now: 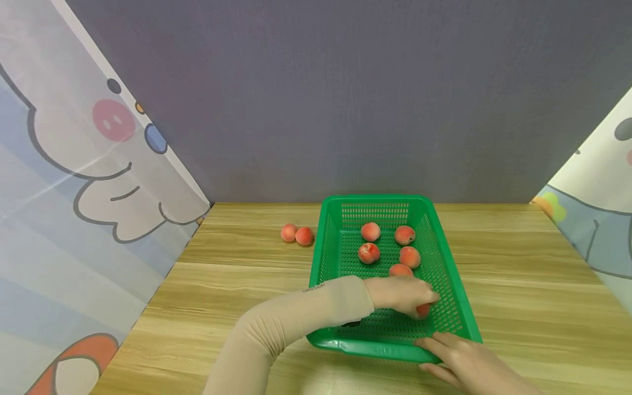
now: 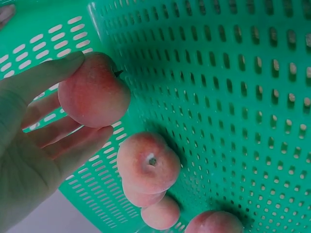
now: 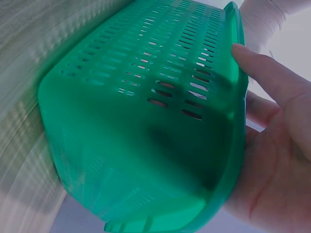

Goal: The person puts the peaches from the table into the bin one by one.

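From afar, I see the left hand grasping a round, matte peach inside a plastic basket (green, slot-pierced) whose rim the right hand grips.

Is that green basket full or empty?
Neither: the basket is partly filled. Several peaches lie inside with bare space around them, and the left hand grips another there.

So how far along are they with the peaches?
Done, it seems: five round, red-orange peaches lie in the green plastic basket. In hand: the left grip holds a sixth peach inside; the right grip holds the basket. Probably left to add: two red-orange peaches on the yellow-brown, wood-grained table.
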